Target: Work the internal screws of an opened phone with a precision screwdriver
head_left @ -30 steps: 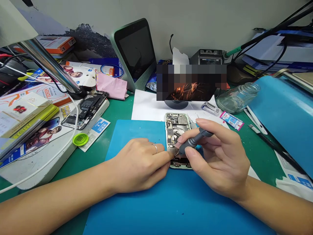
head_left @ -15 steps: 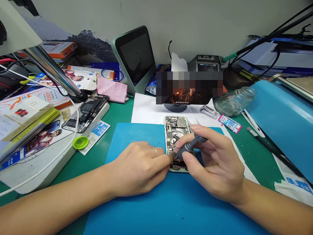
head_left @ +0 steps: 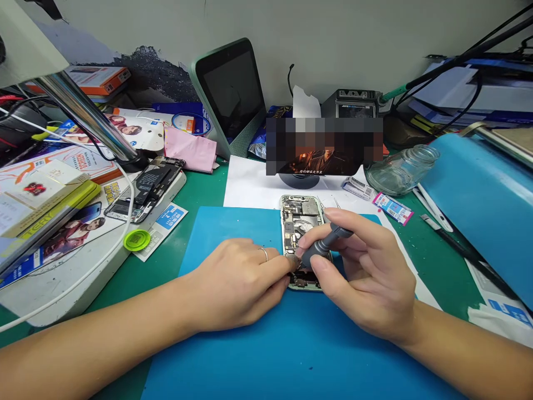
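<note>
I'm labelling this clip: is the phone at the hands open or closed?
Open: the smartphone shows bare inner parts, with no cover over them, beneath the grey screwdriver in the right hand.

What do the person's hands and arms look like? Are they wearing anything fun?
The left hand wears a thin, shiny, silver-coloured ring on one finger. The right hand shows no ring, though some of its fingers are partly hidden. Neither hand has a glove. No sleeves, watch or bracelet show on either arm, and I see no drawings or markings.
</note>
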`<state>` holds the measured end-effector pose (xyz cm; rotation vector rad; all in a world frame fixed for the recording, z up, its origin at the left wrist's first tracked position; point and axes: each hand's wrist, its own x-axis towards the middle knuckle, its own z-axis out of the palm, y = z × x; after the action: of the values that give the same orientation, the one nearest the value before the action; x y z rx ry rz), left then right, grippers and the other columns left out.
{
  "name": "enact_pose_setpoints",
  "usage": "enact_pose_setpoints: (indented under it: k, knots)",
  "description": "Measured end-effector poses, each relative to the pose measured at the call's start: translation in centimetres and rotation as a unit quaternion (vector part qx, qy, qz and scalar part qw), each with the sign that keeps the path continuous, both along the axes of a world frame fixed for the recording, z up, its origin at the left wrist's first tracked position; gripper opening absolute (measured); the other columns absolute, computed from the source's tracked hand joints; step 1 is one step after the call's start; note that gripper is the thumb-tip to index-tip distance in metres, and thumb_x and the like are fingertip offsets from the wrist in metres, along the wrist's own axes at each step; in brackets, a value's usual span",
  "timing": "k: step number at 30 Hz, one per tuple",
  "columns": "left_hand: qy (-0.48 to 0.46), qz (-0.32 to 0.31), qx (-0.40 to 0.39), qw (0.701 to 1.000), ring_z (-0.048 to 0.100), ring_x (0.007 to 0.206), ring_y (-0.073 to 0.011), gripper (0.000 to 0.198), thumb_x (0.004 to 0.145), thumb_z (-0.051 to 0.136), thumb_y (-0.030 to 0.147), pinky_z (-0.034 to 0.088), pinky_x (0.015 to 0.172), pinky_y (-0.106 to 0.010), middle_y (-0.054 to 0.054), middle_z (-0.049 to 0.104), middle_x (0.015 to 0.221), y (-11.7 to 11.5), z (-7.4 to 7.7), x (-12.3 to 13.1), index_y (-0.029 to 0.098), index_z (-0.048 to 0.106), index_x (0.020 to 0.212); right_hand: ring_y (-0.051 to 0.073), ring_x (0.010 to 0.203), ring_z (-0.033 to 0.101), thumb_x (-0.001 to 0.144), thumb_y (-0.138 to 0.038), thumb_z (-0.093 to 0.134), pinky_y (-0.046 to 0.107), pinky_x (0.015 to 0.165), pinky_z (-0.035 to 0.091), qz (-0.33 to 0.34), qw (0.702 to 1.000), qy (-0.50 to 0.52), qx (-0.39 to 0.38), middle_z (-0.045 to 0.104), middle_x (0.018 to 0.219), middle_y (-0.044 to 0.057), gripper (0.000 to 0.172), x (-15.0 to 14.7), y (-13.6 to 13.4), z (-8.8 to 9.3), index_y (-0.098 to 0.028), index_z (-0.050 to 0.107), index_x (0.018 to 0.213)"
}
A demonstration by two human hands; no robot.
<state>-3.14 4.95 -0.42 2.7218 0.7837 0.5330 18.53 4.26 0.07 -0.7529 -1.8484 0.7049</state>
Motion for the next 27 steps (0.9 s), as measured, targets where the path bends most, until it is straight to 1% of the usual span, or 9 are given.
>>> enact_pose_setpoints:
  k: [3, 7, 12, 17, 20, 25, 27]
  knots:
    - [0.005, 0.004, -0.011, 1.000, 0.059, 0.063, -0.0175, 0.019, 0.103, 0.044, 0.022, 0.039, 0.058, -0.035, 0.001, 0.067, 0.081, -0.03, 0.09, 0.01, 0.017, 0.061, 0.110, 0.016, 0.085, 0.069, 0.087, 0.001, 0.058, 0.032, 0.073, 0.066, 0.002, 1.000, -0.006, 0.000, 0.068, 0.103, 0.005, 0.067, 0.05, -0.13, 0.03, -0.032, 0.045, 0.145]
    - [0.006, 0.002, -0.010, 1.000, 0.059, 0.063, -0.0175, 0.019, 0.102, 0.044, 0.022, 0.038, 0.058, -0.035, 0.001, 0.067, 0.081, 0.05, 0.12, 0.05, 0.017, 0.060, 0.110, 0.017, 0.082, 0.070, 0.089, -0.002, 0.058, 0.032, 0.071, 0.067, -0.003, 1.000, -0.013, -0.006, 0.069, 0.103, 0.005, 0.064, -0.01, -0.27, 0.18, -0.032, 0.045, 0.143]
    - [0.007, -0.012, -0.014, 1.000, 0.057, 0.061, -0.0168, 0.018, 0.102, 0.044, 0.022, 0.037, 0.057, -0.036, 0.002, 0.065, 0.078, 0.02, 0.23, -0.03, 0.017, 0.061, 0.104, 0.017, 0.085, 0.070, 0.089, -0.001, 0.057, 0.032, 0.070, 0.067, 0.003, 1.000, -0.006, -0.011, 0.068, 0.106, 0.006, 0.066, -0.06, -0.24, 0.29, -0.034, 0.044, 0.144]
    - [0.012, -0.020, -0.024, 0.999, 0.059, 0.063, -0.0174, 0.019, 0.102, 0.044, 0.023, 0.038, 0.059, -0.036, 0.001, 0.065, 0.080, -0.02, 0.37, -0.09, 0.017, 0.060, 0.111, 0.017, 0.083, 0.069, 0.089, -0.002, 0.057, 0.033, 0.070, 0.067, -0.006, 1.000, -0.011, 0.013, 0.069, 0.103, 0.006, 0.064, 0.01, -0.12, 0.16, -0.032, 0.045, 0.144]
    - [0.010, -0.019, -0.024, 0.999, 0.059, 0.063, -0.0174, 0.019, 0.103, 0.044, 0.023, 0.038, 0.059, -0.037, 0.001, 0.066, 0.080, 0.09, 0.29, -0.02, 0.017, 0.060, 0.109, 0.018, 0.083, 0.070, 0.089, -0.003, 0.058, 0.035, 0.072, 0.067, -0.011, 1.000, -0.015, 0.018, 0.070, 0.102, 0.006, 0.063, 0.04, -0.10, 0.08, -0.033, 0.045, 0.143]
    - [0.001, -0.022, -0.015, 1.000, 0.058, 0.063, -0.0162, 0.017, 0.102, 0.044, 0.023, 0.037, 0.058, -0.036, 0.001, 0.066, 0.081, 0.20, 0.16, 0.06, 0.017, 0.060, 0.103, 0.017, 0.086, 0.070, 0.087, -0.001, 0.058, 0.032, 0.073, 0.067, 0.026, 0.999, -0.018, 0.006, 0.069, 0.101, 0.004, 0.069, 0.12, -0.08, 0.00, -0.034, 0.043, 0.146]
    - [-0.001, -0.021, -0.012, 1.000, 0.058, 0.063, -0.0157, 0.016, 0.102, 0.044, 0.022, 0.037, 0.057, -0.036, 0.001, 0.065, 0.081, 0.18, 0.18, 0.05, 0.017, 0.059, 0.102, 0.017, 0.086, 0.071, 0.087, 0.000, 0.059, 0.031, 0.072, 0.067, 0.031, 0.999, -0.019, 0.008, 0.069, 0.102, 0.004, 0.069, 0.16, -0.07, 0.02, -0.033, 0.043, 0.146]
